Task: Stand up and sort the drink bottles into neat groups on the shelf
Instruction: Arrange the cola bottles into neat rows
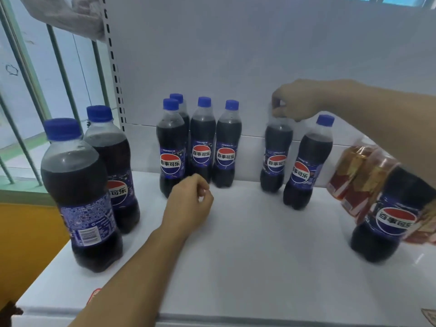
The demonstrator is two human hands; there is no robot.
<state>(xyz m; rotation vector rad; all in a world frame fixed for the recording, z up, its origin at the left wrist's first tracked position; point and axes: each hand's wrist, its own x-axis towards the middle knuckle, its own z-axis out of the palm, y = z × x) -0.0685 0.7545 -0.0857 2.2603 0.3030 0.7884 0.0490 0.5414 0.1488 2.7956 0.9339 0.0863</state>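
Several dark cola bottles with blue caps and blue labels stand upright on the white shelf (247,244). A cluster of them (203,142) stands at the back centre. Two larger-looking ones (80,197) stand at the front left. My right hand (297,102) is shut on the cap of a cola bottle (276,156) at the back right, with another bottle (306,166) just right of it. My left hand (191,204) hovers loosely curled and holds nothing, just in front of the centre cluster. One more cola bottle (389,220) stands at the far right.
Orange-brown tea bottles (358,175) with red and gold labels lean behind the far-right cola bottle. A white back panel (236,55) closes the shelf's rear, with a slotted upright (113,62) at its left. A barred window (35,90) lies beyond the left end.
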